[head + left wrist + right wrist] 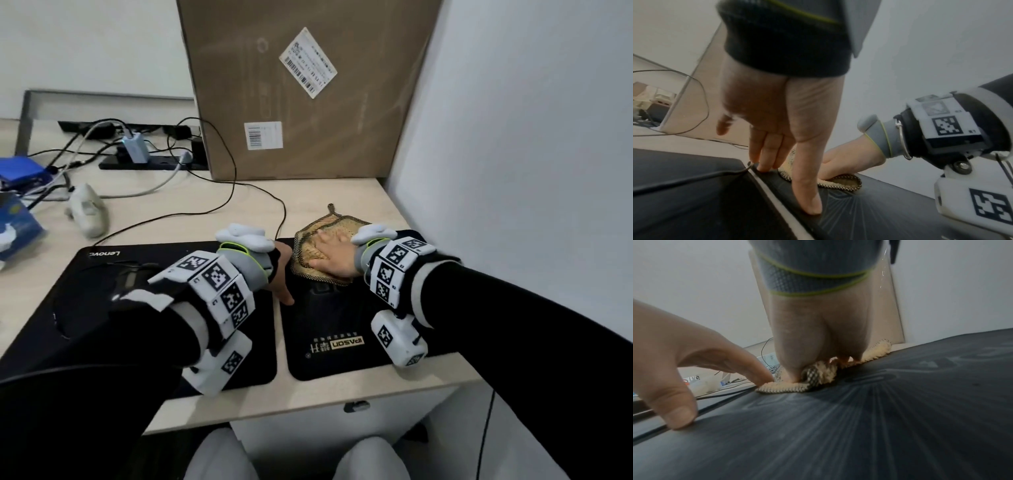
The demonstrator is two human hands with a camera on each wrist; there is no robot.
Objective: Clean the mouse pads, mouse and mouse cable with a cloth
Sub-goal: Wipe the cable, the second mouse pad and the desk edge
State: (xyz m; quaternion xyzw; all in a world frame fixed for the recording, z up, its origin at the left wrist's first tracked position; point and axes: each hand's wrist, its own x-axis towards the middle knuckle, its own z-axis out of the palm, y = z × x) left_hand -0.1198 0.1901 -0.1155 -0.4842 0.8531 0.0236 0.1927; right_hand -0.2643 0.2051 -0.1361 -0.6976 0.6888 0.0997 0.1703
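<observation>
Two black mouse pads lie side by side on the desk: a large left pad (263, 335) and a smaller right pad (325, 325). A tan cloth (308, 240) with a dark mesh face lies on the far end of the right pad. My right hand (334, 253) presses flat on the cloth, fingers straight; the right wrist view shows the cloth (789, 387) bunched under the palm. My left hand (282, 277) holds down the right pad's left edge with straight fingertips (809, 207). The dark mouse (128, 279) sits on the left pad, partly hidden by my left sleeve. Its thin black cable (284, 209) runs off toward the back.
A big cardboard box (308, 85) stands just behind the pads and a white wall (513, 171) closes the right side. A power strip with tangled leads (150, 161), a white handheld device (89, 212) and blue boxes (20, 171) fill the back left.
</observation>
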